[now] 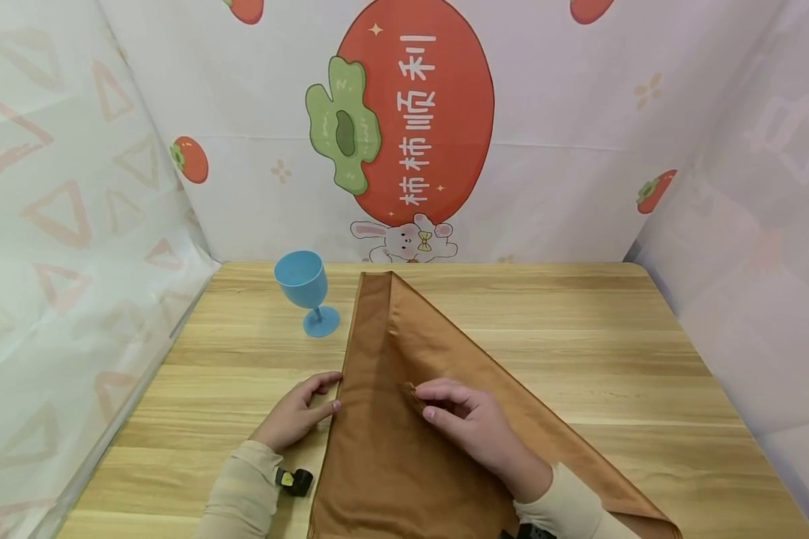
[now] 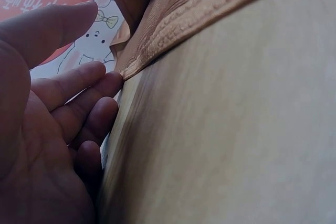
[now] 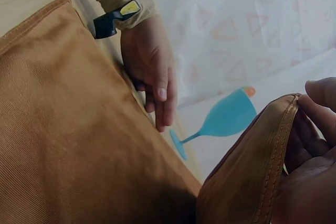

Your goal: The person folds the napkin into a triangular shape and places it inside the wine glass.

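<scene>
A brown satin cloth napkin (image 1: 391, 464) lies on the wooden table, its right side folded over along a long slanting edge. My right hand (image 1: 475, 427) pinches a corner of it between thumb and fingers, raised over the middle of the cloth. In the right wrist view that stitched corner (image 3: 281, 129) stands up from the cloth below. My left hand (image 1: 300, 408) rests on the table at the cloth's left edge, fingertips touching the hem (image 2: 157, 45), fingers loosely bent and not gripping.
A blue plastic goblet (image 1: 302, 278) stands upright at the back left, beside the cloth's far end. Wood tabletop (image 1: 580, 322) shows on both sides of the cloth. Printed white sheets (image 1: 546, 172) hang behind and along the sides.
</scene>
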### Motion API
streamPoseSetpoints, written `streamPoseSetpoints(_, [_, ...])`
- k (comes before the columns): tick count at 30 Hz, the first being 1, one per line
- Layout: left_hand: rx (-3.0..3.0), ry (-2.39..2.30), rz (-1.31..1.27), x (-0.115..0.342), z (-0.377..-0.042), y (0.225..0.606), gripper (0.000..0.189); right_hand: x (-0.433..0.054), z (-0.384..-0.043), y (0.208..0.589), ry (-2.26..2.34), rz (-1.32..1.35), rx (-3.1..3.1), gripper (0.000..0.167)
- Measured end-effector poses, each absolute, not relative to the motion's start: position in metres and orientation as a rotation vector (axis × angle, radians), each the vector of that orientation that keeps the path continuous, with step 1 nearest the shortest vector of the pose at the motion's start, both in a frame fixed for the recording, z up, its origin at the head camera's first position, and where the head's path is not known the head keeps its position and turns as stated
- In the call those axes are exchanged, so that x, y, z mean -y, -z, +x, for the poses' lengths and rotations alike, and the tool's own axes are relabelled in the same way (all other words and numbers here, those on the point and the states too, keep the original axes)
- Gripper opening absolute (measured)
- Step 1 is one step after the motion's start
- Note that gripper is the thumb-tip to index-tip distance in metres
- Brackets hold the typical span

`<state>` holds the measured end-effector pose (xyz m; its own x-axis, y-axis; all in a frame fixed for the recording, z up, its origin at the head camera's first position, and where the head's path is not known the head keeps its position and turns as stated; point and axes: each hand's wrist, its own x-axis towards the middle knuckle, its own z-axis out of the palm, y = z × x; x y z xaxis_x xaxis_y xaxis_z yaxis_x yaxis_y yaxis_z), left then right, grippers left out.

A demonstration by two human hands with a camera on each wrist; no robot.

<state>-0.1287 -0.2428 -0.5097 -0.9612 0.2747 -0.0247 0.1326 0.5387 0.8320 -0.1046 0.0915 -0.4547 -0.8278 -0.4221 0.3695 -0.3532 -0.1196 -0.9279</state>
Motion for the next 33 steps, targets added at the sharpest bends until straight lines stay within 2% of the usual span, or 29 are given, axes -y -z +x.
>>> streamPoseSetpoints(33, [-2.654, -1.358, 0.316, 0.239, -0.13, 0.511, 0.05, -0.061, -0.083, 0.466, 2.045, -0.973, -1.937, 0.019])
